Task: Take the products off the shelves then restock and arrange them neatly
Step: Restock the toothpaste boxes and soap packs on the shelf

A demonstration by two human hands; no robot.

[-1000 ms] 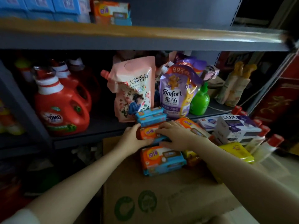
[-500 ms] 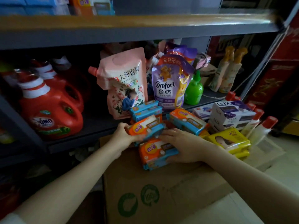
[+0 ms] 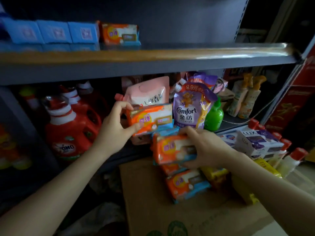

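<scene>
Fingers [image 3: 127, 106] of the left hand [image 3: 115, 128] curl round the left end of an orange soap pack [image 3: 150, 119], thumb under its lower edge, holding it raised and tilted in front of the pink refill pouch [image 3: 150, 92] on the lower shelf. Right hand [image 3: 206, 149] grips a second orange soap pack [image 3: 172, 149] from its right end, fingers over the top and thumb beneath, just above the stack of like packs [image 3: 185, 186] lying on the cardboard box [image 3: 187, 217]. Both held packs sit close together, the left one higher and further back. On the upper shelf [image 3: 153, 55] one orange soap pack [image 3: 120, 34] of the same kind stands just beside a row of blue boxes [image 3: 51, 32]. Behind the hands on the lower shelf stand a purple Comfort pouch [image 3: 192, 106], a green bottle [image 3: 214, 119] to its right, and two cream spray bottles [image 3: 245, 97] further right. Red OMO detergent jugs [image 3: 71, 130] fill the left of that shelf. To the right of the box lie white LUX soap boxes [image 3: 257, 142], yellow packs [image 3: 267, 167] and several red-capped bottles [image 3: 293, 159].
</scene>
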